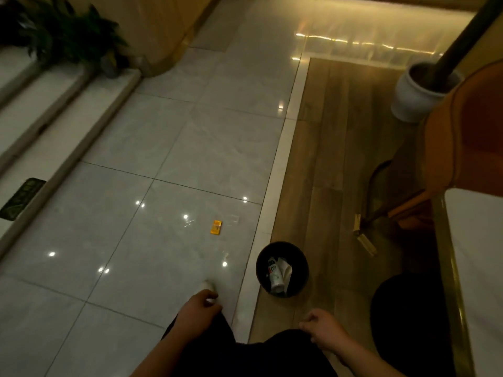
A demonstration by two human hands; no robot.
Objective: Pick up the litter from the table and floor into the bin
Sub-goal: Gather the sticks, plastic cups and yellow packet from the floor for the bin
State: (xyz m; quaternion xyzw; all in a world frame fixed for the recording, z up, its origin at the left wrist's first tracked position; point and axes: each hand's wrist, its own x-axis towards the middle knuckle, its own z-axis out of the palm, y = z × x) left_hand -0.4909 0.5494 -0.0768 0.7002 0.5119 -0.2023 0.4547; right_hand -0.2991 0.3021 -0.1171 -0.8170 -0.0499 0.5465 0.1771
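Note:
A small black bin [282,268] stands on the wooden floor strip, holding a white bottle and crumpled paper. A small orange packet [215,227] lies on the glossy grey tiles, up and left of the bin. A little clear wrapper [234,219] lies just right of the packet. My left hand [196,309] hangs low at the bottom centre, fingers loosely curled, holding nothing. My right hand [325,326] hangs to its right, below the bin, fingers loosely curled and empty. A white shoe tip [207,285] shows just above my left hand.
Steps [40,118] with a potted plant [62,31] rise at the left. An orange chair [462,131] and a white table edge [476,254] stand at the right, with a white pot [413,96] behind. A wooden strip [364,240] lies under the chair.

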